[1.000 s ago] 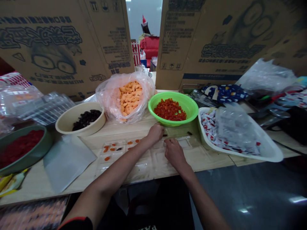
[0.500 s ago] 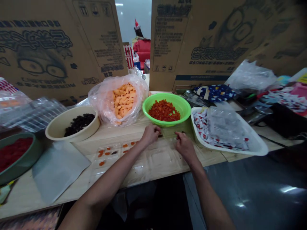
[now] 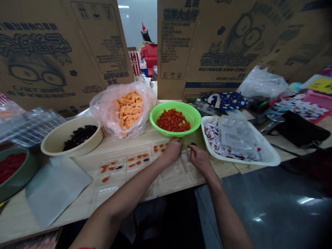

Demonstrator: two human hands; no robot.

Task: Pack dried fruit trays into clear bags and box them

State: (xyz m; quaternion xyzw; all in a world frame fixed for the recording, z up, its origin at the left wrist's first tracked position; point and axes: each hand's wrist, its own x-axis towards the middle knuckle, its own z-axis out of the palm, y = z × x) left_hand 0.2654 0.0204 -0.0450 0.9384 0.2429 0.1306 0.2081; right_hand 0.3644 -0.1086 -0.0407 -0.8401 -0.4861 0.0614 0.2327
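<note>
Our clear plastic tray [image 3: 176,174], moulded into small cavities, lies flat on the wooden table [image 3: 62,216] directly in front of us, and its left cavities hold orange and dark dried fruit pieces [image 3: 138,159], spaced apart. Our left hand [image 3: 172,151] rests at the tray's far edge, just near the green plastic bowl [image 3: 176,105], its fingers [image 3: 172,141] curled downward; we cannot tell whether they have hold of anything. Our right hand [image 3: 201,160] sits just to the right, its fingertips [image 3: 191,147] drawn close together beside a small dark fruit piece [image 3: 193,143]; whether they grip anything is too small to tell. The green plastic bowl holds diced red-orange fruit [image 3: 173,121]. To its left, a clear plastic bag [image 3: 102,114] holds orange fruit slices [image 3: 128,110], and farther left a beige bowl [image 3: 70,147] holds dark dried fruit [image 3: 79,136]. A grey sheet [image 3: 55,188] lies near the left table edge, beside a dark green bowl [image 3: 15,176] of red fruit [image 3: 10,166]. To the right, a white tray [image 3: 233,159] holds red-and-white sachets [image 3: 214,136] under a clear plastic wrap [image 3: 238,136]. Printed cardboard boxes [image 3: 207,45] stand along the far side.
</note>
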